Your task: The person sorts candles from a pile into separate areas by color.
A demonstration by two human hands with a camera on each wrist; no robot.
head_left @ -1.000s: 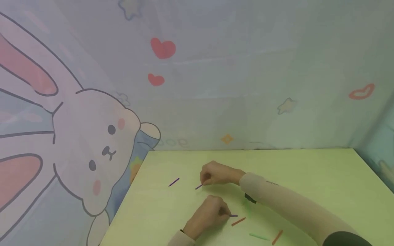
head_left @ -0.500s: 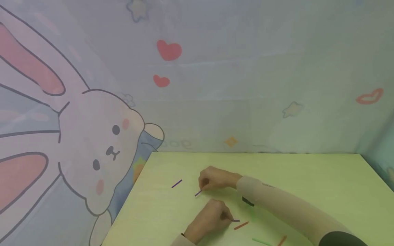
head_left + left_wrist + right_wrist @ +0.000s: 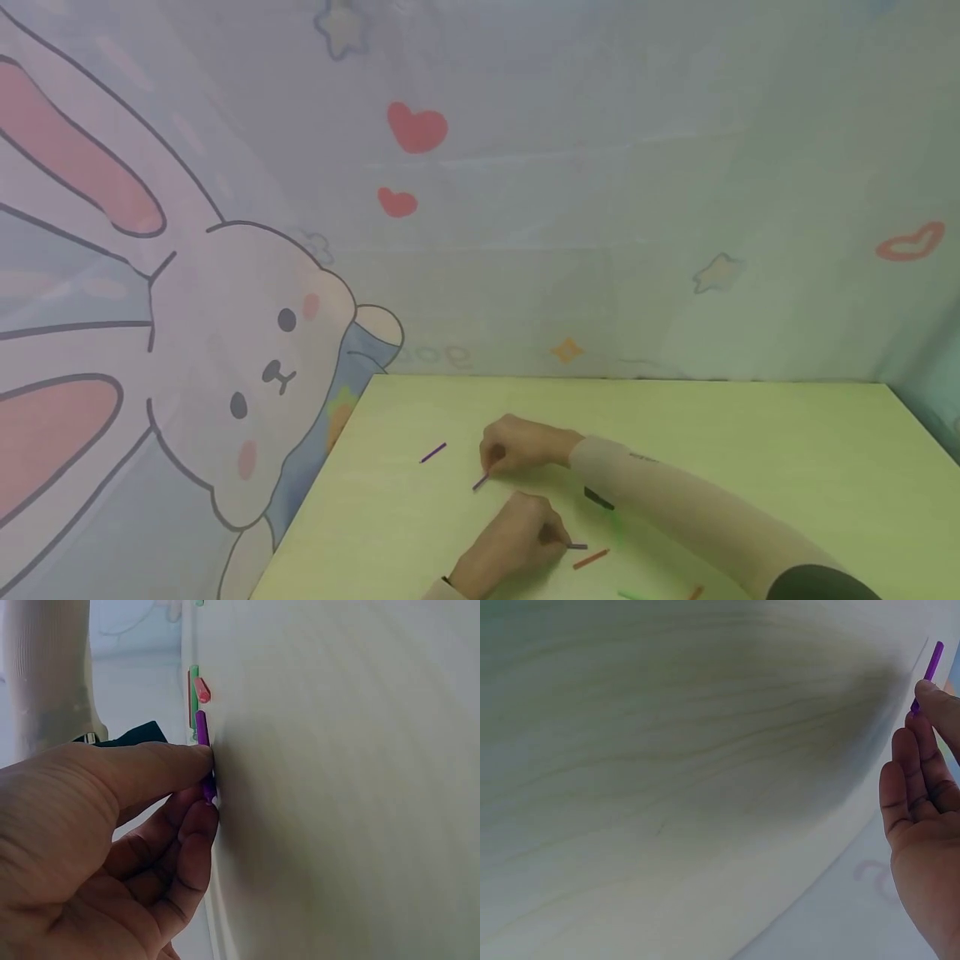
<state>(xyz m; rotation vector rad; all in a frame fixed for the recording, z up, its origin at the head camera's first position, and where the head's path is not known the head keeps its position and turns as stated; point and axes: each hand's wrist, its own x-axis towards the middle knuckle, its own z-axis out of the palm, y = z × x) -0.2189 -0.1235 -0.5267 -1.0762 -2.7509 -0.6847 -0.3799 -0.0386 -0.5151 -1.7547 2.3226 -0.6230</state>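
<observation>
In the head view my left hand [image 3: 513,542] is low over the near part of the table, pinching a short, thin purple stick [image 3: 201,726] between thumb and fingers. One end of it pokes out to the right, close to a red stick [image 3: 591,559]. My right hand [image 3: 517,446] reaches across from the right, farther back. Its thumb and fingertip pinch another purple stick [image 3: 934,660], which slants down to the left in the head view. A third purple stick [image 3: 432,452] lies on the table left of both hands.
The yellow-green table [image 3: 750,433] backs onto a printed wall hanging [image 3: 525,208] with a rabbit. A green stick [image 3: 632,595] and an orange-red stick [image 3: 696,592] lie at the bottom edge of the head view. My right forearm [image 3: 682,500] spans the table's right side.
My right hand has come a little nearer and to the left with its purple stick, which slants more steeply. My left hand keeps its place and grip. The head view has shifted slightly.
</observation>
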